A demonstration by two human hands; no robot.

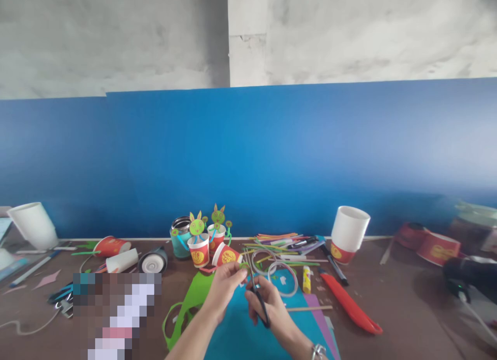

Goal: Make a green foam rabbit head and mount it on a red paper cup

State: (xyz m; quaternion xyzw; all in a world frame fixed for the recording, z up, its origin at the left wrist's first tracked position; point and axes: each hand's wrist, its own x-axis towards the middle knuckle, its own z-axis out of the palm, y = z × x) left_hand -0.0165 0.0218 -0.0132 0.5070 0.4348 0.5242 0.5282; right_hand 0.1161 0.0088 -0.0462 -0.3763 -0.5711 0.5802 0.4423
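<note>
In the head view, my left hand (pixel 227 282) pinches a small green paper piece (pixel 244 267) between thumb and fingers. Its exact shape is partly hidden by the fingertips. My right hand (pixel 267 298) is closed around black-handled scissors (pixel 265 312), with the blades pointing up beside the green piece. Whether the blades touch the paper I cannot tell. Below both hands lies blue paper (pixel 240 334), with cut green paper (pixel 202 285) at its left and purple paper (pixel 318 311) at its right. A tipped red-and-yellow paper cup (pixel 225 255) lies just behind my left hand.
Two cups with green rabbit-faced figures (pixel 198 251) stand by a teal jar (pixel 180 246). Rolls of clear tape (pixel 282 279), a glue stick (pixel 306 280), colored strips and pens lie behind my hands. Right are stacked white cups (pixel 349 230) and a red pouch (pixel 349 303).
</note>
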